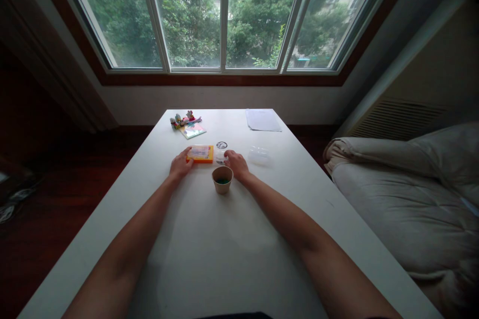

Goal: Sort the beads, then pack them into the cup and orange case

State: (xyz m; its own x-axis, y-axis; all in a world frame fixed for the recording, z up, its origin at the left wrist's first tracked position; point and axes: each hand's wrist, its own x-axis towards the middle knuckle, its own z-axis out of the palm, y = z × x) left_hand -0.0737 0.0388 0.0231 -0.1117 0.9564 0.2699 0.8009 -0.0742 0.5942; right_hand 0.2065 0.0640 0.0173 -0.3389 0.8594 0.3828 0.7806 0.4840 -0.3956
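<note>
My left hand (181, 163) grips the left end of a flat orange-and-yellow box (201, 153), thumb at its near edge and fingers over the far side. The box lies on the white table. My right hand (236, 163) has its fingers bent against a small clear container (220, 156), just right of the box. Beyond that sits a round clear piece with a dark rim (221, 145); whether the two are joined I cannot tell. A brown paper cup (222, 180) stands upright between my wrists, with something dark green at its bottom.
A clear plastic tray-like piece (259, 155) lies right of my right hand. Farther back are small colourful figures (185, 119), a pastel card or booklet (193, 130) and white paper sheets (263, 120). The white table (224, 249) narrows toward the window. A padded grey seat (404, 194) flanks it.
</note>
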